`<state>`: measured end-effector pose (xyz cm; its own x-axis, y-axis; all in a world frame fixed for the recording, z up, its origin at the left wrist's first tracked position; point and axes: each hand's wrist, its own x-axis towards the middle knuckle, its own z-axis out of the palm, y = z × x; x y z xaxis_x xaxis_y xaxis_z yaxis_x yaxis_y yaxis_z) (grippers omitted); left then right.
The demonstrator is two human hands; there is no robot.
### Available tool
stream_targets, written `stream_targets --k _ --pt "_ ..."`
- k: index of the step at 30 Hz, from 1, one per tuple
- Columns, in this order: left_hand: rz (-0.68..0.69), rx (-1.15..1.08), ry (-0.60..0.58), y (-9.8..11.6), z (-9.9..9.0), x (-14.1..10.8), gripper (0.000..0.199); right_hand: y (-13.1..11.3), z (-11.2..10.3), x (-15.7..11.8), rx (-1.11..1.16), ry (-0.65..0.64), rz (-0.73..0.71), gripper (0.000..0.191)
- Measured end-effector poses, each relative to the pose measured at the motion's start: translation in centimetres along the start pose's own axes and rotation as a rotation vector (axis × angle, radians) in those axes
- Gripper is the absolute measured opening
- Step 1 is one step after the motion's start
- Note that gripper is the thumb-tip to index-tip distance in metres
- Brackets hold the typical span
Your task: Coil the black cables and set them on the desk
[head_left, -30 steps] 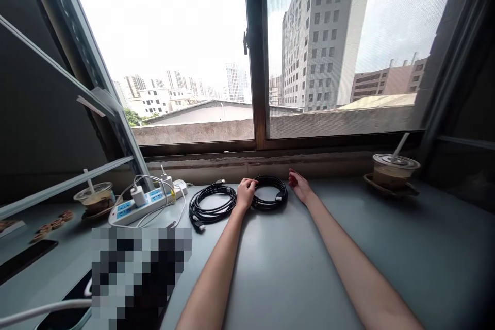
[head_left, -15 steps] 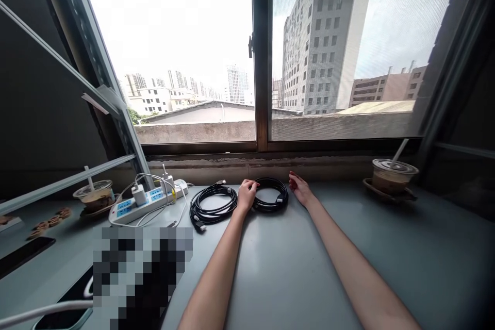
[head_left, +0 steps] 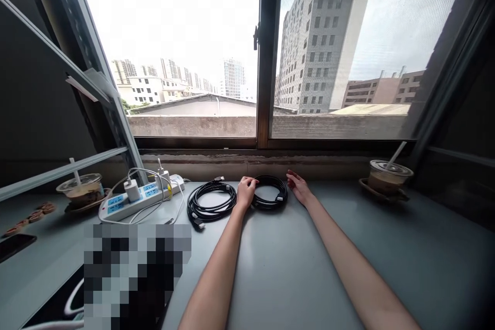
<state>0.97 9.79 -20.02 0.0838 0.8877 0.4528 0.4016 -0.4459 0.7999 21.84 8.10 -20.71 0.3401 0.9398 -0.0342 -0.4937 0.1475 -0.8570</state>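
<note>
Black cable coil [head_left: 270, 205], prob. light, springy, slick, best pinched w/ all strands at the rim, lies on the tabletop [head_left: 274, 268] betw. two hands. L. hand [head_left: 245, 194] curls at its left rim; can't tell if fingers clamp. R. hand [head_left: 298, 188], fingers loosely apart, holding nothing, is just beside its right rim.

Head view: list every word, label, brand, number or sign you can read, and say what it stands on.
No readable text anywhere.
Power strip: no lettering legible at this size.
Left black cable coil and right black cable coil: any print too small to read.
Left cup and right cup: no wording can be made out.
Pixelated patch: anything under it is hidden.
</note>
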Motion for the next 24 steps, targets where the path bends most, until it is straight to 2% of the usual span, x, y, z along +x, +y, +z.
stream_targets --k 5,14,19,24 --pt "0.001 0.043 -0.017 0.7 -0.2 0.3 0.027 0.0 0.1 -0.1 -0.014 0.004 -0.012 0.014" --pt "0.099 0.077 -0.044 5.3 -2.2 1.8 0.027 0.1 0.2 -0.1 -0.016 0.009 0.0 0.013" --pt "0.024 0.097 -0.027 6.4 -5.0 2.8 0.029 0.3 0.1 0.1 0.008 0.004 0.007 0.014" --pt "-0.212 0.143 -0.186 6.2 -9.4 3.5 0.028 0.4 0.0 0.2 0.027 0.0 0.013 0.014"
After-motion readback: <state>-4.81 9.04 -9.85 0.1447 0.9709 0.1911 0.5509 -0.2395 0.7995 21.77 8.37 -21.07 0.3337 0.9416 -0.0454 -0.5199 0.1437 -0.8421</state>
